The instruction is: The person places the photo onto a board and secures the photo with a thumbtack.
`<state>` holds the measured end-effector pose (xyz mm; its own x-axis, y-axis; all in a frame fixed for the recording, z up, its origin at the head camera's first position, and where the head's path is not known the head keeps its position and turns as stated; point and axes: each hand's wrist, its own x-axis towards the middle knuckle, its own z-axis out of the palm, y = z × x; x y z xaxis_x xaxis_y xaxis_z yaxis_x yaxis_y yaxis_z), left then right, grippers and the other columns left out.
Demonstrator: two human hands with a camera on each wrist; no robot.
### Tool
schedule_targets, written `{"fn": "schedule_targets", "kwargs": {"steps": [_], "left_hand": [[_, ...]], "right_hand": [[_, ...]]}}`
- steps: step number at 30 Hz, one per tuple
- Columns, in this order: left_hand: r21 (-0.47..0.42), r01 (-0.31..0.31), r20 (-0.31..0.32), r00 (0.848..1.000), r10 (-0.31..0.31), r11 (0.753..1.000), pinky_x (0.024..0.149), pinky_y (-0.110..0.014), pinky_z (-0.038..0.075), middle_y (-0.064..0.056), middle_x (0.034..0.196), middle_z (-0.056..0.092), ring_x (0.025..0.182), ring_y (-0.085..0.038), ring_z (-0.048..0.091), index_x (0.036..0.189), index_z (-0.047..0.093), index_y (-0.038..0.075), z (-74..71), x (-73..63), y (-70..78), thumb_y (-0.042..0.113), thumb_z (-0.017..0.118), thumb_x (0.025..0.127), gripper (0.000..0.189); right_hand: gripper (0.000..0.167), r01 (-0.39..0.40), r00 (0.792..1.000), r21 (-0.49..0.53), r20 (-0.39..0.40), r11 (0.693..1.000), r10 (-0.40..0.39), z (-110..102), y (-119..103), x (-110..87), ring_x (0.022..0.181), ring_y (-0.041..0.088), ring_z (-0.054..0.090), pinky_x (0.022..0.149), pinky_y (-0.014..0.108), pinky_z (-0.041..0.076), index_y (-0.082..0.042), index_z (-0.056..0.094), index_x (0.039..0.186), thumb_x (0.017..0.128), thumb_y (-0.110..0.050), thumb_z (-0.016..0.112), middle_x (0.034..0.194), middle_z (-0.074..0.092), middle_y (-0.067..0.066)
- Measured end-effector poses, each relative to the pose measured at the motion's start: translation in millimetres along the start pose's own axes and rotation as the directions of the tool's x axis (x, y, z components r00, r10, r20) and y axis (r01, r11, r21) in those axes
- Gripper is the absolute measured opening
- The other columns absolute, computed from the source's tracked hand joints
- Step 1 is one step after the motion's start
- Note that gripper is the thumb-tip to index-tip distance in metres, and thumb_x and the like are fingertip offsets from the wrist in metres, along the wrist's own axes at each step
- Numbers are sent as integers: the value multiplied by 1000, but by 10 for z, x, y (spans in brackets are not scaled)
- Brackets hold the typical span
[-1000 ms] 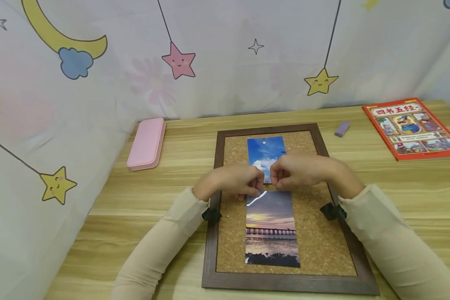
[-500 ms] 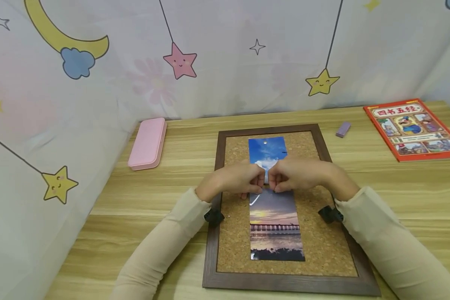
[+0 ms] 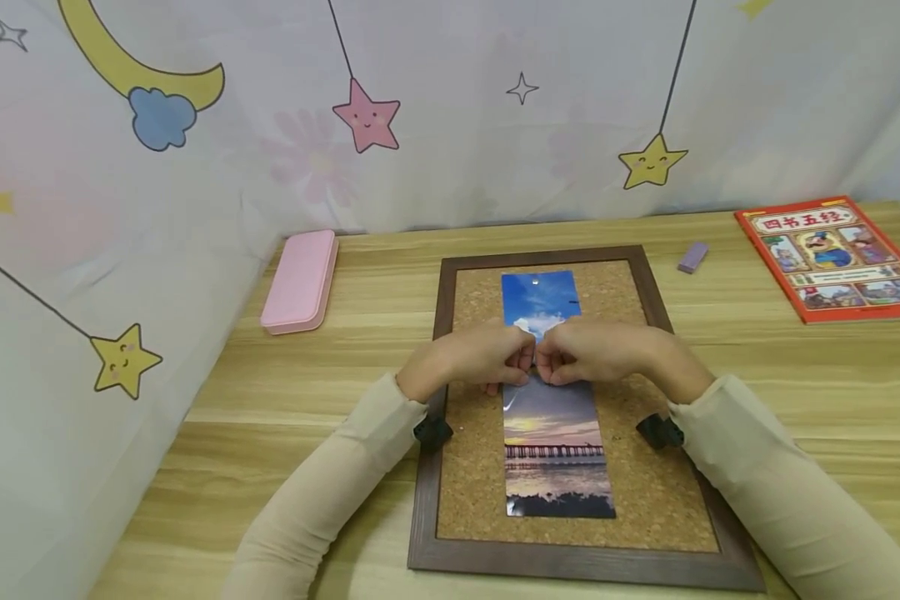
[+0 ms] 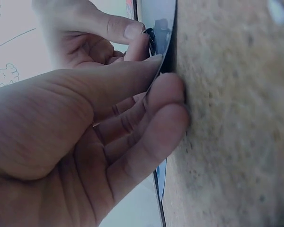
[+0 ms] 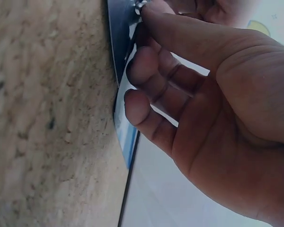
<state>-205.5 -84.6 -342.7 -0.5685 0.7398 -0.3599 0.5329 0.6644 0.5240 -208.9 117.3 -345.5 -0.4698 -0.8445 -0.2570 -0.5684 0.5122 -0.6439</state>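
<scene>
A sunset photo with a pier lies on the framed corkboard. Its top edge meets the lower part of a blue sky photo, which has a small pin near its top. My left hand pinches the sunset photo near its top left, thumb over the edge and fingers by the cork. Close beside it, my right hand pinches a small shiny push pin between thumb and forefinger at the photo's top. Whether its point is in the cork is hidden.
A pink case lies at the table's back left. Right of the board are a small purple block and a red-edged book. A printed curtain hangs behind the table. Black wrist cameras sit by the board's sides.
The sunset photo has shifted up and slightly right, so its top edge now meets the sky photo. Both hands have drawn closer together, with the right hand slightly lower at the photo's top.
</scene>
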Motion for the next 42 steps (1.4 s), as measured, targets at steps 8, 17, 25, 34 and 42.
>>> {"fn": "schedule_targets", "kwargs": {"steps": [8, 17, 25, 34, 42], "left_hand": [[-4, 5, 0, 1000, -5, 1000, 57, -23, 53, -4, 76, 63, 55, -17, 65, 95, 61, 8, -3, -4, 19, 14, 68, 97, 10], [39, 32, 3, 999, -32, 999, 57, -22, 50, -3, 78, 62, 54, -15, 63, 95, 60, 10, 1, -2, 23, 18, 67, 98, 11], [47, 52, 6, 999, -53, 998, 58, -22, 49, -3, 77, 62, 55, -14, 63, 92, 59, 11, -2, -6, 23, 19, 67, 98, 13], [52, 42, 3, 999, -43, 998, 57, -22, 50, -2, 78, 62, 55, -14, 64, 91, 58, 12, 11, 1, 0, 20, 67, 98, 14], [52, 41, 1, 999, -41, 998, 58, -23, 49, -1, 77, 62, 54, -14, 63, 91, 58, 12, 15, -15, 14, 21, 67, 98, 14]], "right_hand": [[13, 38, 999, 46, -12, 998, -37, 20, 52, 21, 69, 11, 50, 65, 28, 44, -11, 64, 88, 98, -3, 62, 78, 56, -4], [12, 74, 997, 103, -6, 992, -74, 22, 124, 32, 68, 11, 49, 64, 27, 42, -10, 63, 88, 99, -4, 61, 77, 55, -4], [8, 47, 999, 117, 1, 992, -47, 19, 156, 47, 68, 11, 49, 64, 26, 42, -10, 63, 92, 99, -5, 62, 78, 56, -3], [11, 49, 999, 111, 0, 993, -49, 22, 156, 33, 68, 11, 49, 64, 27, 42, -11, 63, 90, 100, -7, 61, 79, 55, -3], [10, 47, 999, 134, 5, 990, -49, 26, 172, 21, 70, 13, 49, 65, 27, 42, -11, 64, 91, 100, -6, 61, 81, 55, -2]]}}
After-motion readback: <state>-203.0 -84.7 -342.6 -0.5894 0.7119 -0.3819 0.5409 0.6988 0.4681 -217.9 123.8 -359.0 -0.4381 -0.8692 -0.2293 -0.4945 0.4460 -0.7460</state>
